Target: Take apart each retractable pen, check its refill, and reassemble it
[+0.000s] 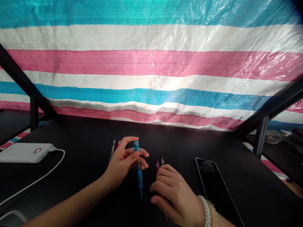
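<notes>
A blue click pen (140, 179) stands nearly upright, tip down, in my left hand (121, 160). The thumb and fingers pinch its barrel, and the index finger rests on its top end. Behind that hand lie a clear-grey pen (112, 149) and a red pen (118, 142), both partly covered. My right hand (174, 190), palm down, is to the right of the blue pen and apart from it. Its thumb and curved fingers are spaced, with nothing seen between them. A red pen (157, 164) and a dark-topped pen (162, 161) lie partly hidden beneath it.
A black phone (217, 186) lies to the right on the black table (90, 132). At left sits a white power bank (26, 153) with a white cable (50, 171). Striped plastic sheeting (151, 63) hangs behind, between dark frame bars (20, 74).
</notes>
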The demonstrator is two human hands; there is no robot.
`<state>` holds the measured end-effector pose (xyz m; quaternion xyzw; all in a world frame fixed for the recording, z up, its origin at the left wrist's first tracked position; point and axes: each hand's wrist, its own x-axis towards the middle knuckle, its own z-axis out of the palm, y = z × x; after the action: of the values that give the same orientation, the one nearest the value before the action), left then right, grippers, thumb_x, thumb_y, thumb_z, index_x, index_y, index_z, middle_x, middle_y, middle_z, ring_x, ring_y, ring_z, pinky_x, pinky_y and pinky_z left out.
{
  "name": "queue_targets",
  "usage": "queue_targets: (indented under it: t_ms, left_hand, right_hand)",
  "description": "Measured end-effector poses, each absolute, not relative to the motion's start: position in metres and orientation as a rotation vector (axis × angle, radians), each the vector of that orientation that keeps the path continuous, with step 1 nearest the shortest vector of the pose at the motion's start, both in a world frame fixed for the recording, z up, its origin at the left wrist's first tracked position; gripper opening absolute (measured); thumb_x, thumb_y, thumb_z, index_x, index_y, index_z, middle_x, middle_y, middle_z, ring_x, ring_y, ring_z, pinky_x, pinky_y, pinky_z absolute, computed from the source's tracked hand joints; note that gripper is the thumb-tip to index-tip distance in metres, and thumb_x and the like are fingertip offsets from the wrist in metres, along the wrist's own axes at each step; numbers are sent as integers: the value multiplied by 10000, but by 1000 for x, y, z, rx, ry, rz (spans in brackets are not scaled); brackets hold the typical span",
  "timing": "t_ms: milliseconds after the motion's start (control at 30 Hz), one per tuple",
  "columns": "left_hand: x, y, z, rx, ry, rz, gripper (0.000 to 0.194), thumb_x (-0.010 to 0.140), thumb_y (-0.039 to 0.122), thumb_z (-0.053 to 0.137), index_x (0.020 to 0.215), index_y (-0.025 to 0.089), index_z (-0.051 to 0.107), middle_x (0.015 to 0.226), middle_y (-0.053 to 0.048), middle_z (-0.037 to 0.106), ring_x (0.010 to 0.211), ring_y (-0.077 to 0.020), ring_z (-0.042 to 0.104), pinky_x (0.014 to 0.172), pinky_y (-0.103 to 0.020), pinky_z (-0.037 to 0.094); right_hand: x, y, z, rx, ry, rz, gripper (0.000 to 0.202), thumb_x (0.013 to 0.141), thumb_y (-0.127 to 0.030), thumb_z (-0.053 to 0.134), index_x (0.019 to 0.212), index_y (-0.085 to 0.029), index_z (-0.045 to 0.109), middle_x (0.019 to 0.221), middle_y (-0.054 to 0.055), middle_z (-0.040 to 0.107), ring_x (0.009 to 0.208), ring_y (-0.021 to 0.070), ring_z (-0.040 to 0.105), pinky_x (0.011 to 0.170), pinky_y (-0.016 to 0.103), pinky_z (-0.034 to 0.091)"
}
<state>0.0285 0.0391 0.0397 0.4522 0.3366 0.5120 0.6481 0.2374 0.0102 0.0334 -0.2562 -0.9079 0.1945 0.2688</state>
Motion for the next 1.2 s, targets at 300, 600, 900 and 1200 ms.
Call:
queue_targets:
  t_ms: [300, 600, 900, 1200]
  left_hand:
    - [26, 44, 43, 966, 833, 1243, 437, 894, 260, 651, 1272, 238, 432, 959, -71, 736, 684, -156, 696, 670, -304, 534]
    - [25, 45, 46, 933, 872, 1286, 501, 886, 275, 663, 1328, 255, 428, 971, -69, 735, 675, -141, 685, 686, -300, 534]
    - [24, 49, 42, 924, 890, 1332, 408, 863, 258, 677, 1223, 220, 488, 909, -51, 731, 627, -136, 666, 651, -298, 526]
    - [24, 47, 46, 952, 915, 1296, 453, 851, 276, 687, 1258, 224, 495, 870, -32, 718, 625, -135, 663, 649, -291, 527]
  right_hand:
    - [239, 12, 29, -675, -2465, 362, 247, 996, -268, 445, 876, -155, 628, 713, 33, 604, 741, 194, 498, 850, 420, 373]
    - [239, 13, 32, -671, -2460, 255, 238, 983, -232, 450, 845, -153, 627, 675, 25, 573, 705, 184, 479, 863, 428, 387]
    - [238, 12, 35, -643, -2438, 198, 198, 955, -176, 463, 836, -156, 620, 660, 20, 560, 698, 184, 490, 865, 429, 399]
    - [238, 11, 39, -626, -2407, 154, 156, 922, -125, 483, 856, -144, 623, 662, 23, 565, 693, 185, 488, 874, 440, 399]
